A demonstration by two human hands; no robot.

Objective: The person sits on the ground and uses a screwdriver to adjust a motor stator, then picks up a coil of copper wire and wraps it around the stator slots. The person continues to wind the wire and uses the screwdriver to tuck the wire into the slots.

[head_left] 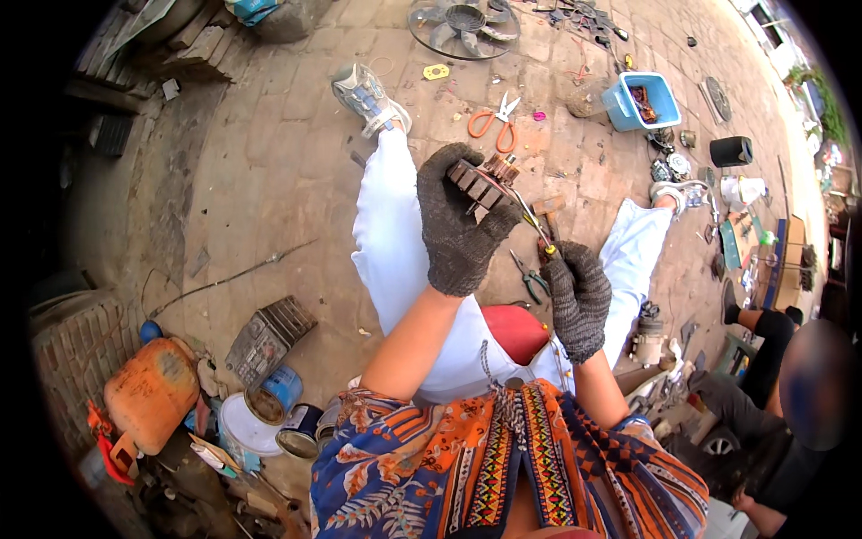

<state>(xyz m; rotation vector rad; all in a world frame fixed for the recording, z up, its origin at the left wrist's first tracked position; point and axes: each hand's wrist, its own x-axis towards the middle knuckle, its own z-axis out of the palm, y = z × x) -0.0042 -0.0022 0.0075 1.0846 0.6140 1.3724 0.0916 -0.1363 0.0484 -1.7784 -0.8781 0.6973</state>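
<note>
My left hand [456, 229], in a dark knitted glove, is closed around a motor armature [479, 185] with a slotted metal core and copper at its upper end. My right hand [579, 301], gloved the same way, grips a screwdriver [535, 221] with a thin metal shaft and a yellow collar. The shaft slants up and left, and its far end meets the armature near the copper. Most of the handle is hidden in my right fist. Pliers [530, 277] with green on the handles lie on the ground between my legs, just below the hands.
Orange-handled scissors [496, 121] lie ahead, below a fan [465, 27]. A blue basket [648, 101] with copper-coloured scrap stands at far right. An orange container [153, 393], cans [278, 395] and a grey metal housing [269, 337] are at left. Another person [763, 395] sits at right.
</note>
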